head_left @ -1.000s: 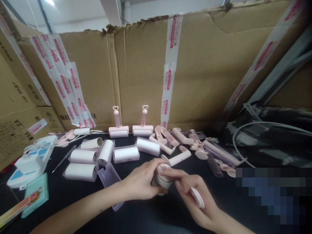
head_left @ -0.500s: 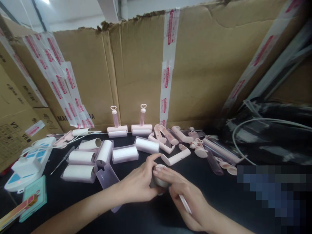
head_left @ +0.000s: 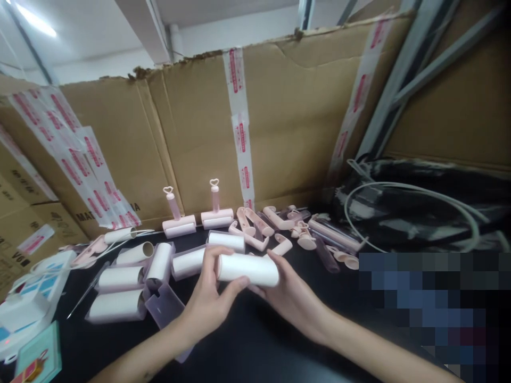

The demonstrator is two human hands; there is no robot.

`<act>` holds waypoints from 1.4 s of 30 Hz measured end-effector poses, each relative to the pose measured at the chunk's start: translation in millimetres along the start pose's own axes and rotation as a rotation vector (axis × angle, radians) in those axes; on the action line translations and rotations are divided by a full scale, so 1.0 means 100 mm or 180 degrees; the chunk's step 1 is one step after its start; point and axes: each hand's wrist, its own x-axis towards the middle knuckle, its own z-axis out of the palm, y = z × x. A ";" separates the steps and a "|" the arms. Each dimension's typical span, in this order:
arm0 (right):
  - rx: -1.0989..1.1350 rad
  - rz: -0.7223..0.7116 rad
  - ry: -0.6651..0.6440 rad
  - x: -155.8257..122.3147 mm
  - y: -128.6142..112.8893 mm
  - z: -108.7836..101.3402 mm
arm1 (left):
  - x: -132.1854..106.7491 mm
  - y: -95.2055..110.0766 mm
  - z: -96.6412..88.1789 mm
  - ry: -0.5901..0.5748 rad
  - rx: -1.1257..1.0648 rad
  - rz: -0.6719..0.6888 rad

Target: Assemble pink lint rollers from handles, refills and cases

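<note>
A white lint-roller paper roll (head_left: 250,270) lies sideways in the air between my two hands. My left hand (head_left: 211,298) wraps round its left end, thumb along the lower front. At the right end, my right hand (head_left: 295,298) grips the roll, with some fingers hidden behind it. Just beyond are pale pink curved roller handle parts (head_left: 281,247) and another white roll (head_left: 227,242) in a translucent purple case. Beside my left forearm lies a bare purple case (head_left: 164,307), partly covered by the arm.
Two assembled pink lint rollers (head_left: 217,217) stand against the cardboard wall (head_left: 191,133). Several cased rolls (head_left: 117,306) sit at left, near tweezers (head_left: 88,290) and a power strip (head_left: 43,298). Loose pink parts (head_left: 305,239) and a white cable (head_left: 411,186) are at right.
The roll has turned from end-on to sideways, and my hands have moved apart to its two ends. A thin white strip at my right palm no longer shows. The view has swung right.
</note>
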 end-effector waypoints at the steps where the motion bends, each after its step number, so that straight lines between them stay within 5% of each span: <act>1: 0.0126 0.0050 -0.0041 0.00 0.03 -0.01 | -0.02 -0.02 0.03 0.0009 0.0127 0.0105; 10: -0.0169 -0.0198 0.0002 -0.13 0.01 0.06 | -0.04 -0.06 0.06 0.0075 0.0393 0.0669; 19: -0.0730 -0.0465 0.0188 -0.18 0.08 -0.01 | -0.14 -0.07 0.08 -0.0433 -0.0164 0.0619; 22: -0.1058 -0.0517 0.0044 -0.17 0.09 0.00 | -0.14 -0.02 0.02 -0.0672 -0.1017 0.0210; 26: -0.1656 -0.0884 -0.0651 -0.20 0.06 -0.02 | -0.09 0.10 -0.02 -0.0497 -0.2544 -0.0541; 32: -0.4646 -0.2279 -0.0862 -0.17 -0.04 -0.14 | -0.10 0.19 0.06 -0.0920 -0.3918 -0.1563; 36: -0.5697 -0.2659 -0.0118 0.17 -0.50 -0.12 | -0.04 0.24 0.01 -0.0210 -0.4154 -0.1574; 38: -0.6251 -0.1992 0.0709 0.45 -0.83 -0.10 | 0.02 0.26 -0.06 0.0150 -0.3971 -0.1416; 42: -0.6390 -0.1037 0.1495 1.01 -1.29 -0.14 | 0.11 0.28 -0.18 0.0269 -0.3661 -0.1548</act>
